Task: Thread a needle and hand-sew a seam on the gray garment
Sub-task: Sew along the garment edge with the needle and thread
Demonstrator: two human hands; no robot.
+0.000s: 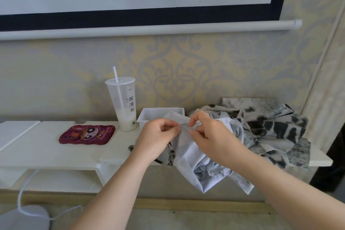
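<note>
A cup (123,102) reads 茶瀑布; right hand (214,136) pinches needle (184,128) at gray garment (186,157).

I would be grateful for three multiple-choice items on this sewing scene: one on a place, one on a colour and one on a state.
1. Where does the cup stand?
A. on the white shelf, left of the white box
B. inside the box
C. on the floor

2. What colour is the cartoon pad mostly?
A. green
B. dark red
C. yellow

3. What are the hands doing?
A. lying flat on the shelf
B. lifting the cup
C. the left hand pinches the gray garment and the right hand pinches the needle

Key:
1 A: the cup's base rests on the shelf beside the box.
2 B: the pad's rim and ground are dark red.
3 C: both hands meet at the cloth's edge, the needle between them.
</note>
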